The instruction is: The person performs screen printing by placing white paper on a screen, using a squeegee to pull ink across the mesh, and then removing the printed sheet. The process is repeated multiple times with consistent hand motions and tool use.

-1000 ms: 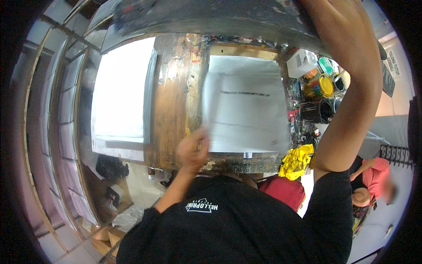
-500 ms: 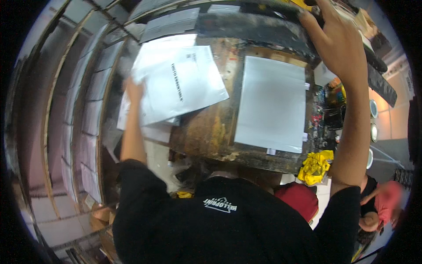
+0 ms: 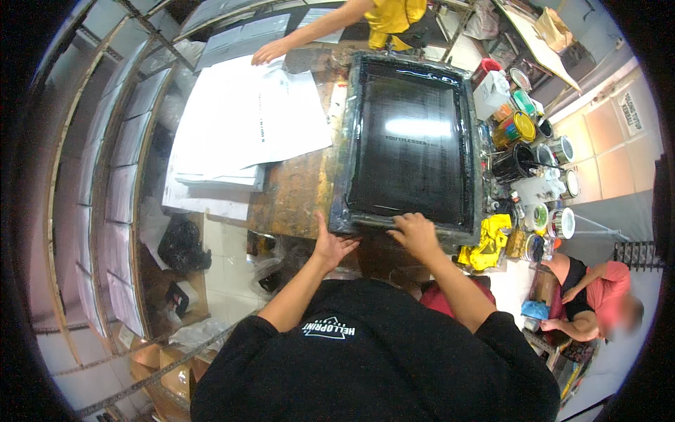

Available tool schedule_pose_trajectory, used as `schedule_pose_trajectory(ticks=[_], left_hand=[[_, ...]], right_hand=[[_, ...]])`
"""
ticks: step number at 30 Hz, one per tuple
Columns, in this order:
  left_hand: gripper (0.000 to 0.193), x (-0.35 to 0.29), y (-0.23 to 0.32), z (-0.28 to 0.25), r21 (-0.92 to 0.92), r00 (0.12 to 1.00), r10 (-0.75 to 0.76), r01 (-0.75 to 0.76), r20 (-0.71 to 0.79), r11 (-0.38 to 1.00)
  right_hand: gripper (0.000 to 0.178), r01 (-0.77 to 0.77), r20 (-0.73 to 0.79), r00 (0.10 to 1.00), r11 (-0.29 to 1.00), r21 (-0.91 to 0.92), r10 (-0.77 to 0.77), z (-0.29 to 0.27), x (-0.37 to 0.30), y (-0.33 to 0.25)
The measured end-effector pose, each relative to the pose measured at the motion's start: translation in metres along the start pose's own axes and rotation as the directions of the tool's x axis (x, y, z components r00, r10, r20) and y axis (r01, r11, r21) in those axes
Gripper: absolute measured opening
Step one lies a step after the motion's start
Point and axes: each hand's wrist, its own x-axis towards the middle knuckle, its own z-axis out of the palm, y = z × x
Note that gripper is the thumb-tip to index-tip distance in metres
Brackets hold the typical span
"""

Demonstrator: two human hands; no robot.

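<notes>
The black screen (image 3: 411, 158) lies roughly level over the right half of the wooden table (image 3: 292, 204), its near rim (image 3: 376, 224) along the table's near edge. Its deep frame looks rigid and fairly heavy, so it likely moves as one piece, with weight felt at the rim. The mesh inside is probably taut and easily marked, and its glossy look (wet ink, I would guess) suggests slippery going for any finger that strays inward. The better hold is the outside of the frame at the table's near edge, a hand toward each corner, palms clear of the mesh.

The left hand (image 3: 333, 244) is at the table's near edge, by the screen's left corner, thumb and fingers spread wide and holding nothing; whether it touches the frame I cannot tell. The right hand (image 3: 417, 237) is at the same edge, fingers half bent at the near rim; whether they grip it or merely rest there is unclear.

On the table's left half lie white sheets (image 3: 225, 126), light and easily creased, with a co-worker's hand (image 3: 271, 52) at their far edge.
</notes>
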Motion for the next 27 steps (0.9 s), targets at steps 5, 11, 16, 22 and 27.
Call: schedule_pose_trajectory(ticks=[5,11,16,22,27], left_hand=[[0.128,-0.002,0.006,0.012,0.082,0.994,-0.051,0.059,-0.100,0.995],[0.123,-0.011,0.014,0.012,0.056,0.986,-0.137,0.143,-0.092,0.988],[0.133,-0.009,0.022,-0.022,0.056,0.955,-0.289,0.286,0.062,0.957],[0.131,-0.024,0.019,-0.035,0.211,0.956,-0.222,0.181,0.193,0.961],[0.122,-0.028,-0.008,-0.045,0.237,0.988,-0.118,0.092,0.101,0.967]], right_hand=[[0.052,0.024,-0.147,0.988,0.995,-0.100,-0.038,0.020,0.032,0.020],[0.050,-0.010,-0.206,0.978,0.981,-0.193,-0.031,-0.004,0.216,0.118],[0.041,0.022,-0.158,0.986,0.974,-0.225,-0.059,-0.049,0.358,0.199],[0.047,-0.009,-0.185,0.982,0.977,-0.211,-0.031,-0.073,0.406,0.229],[0.037,0.023,-0.190,0.980,0.975,-0.223,-0.067,-0.051,0.324,0.183]])
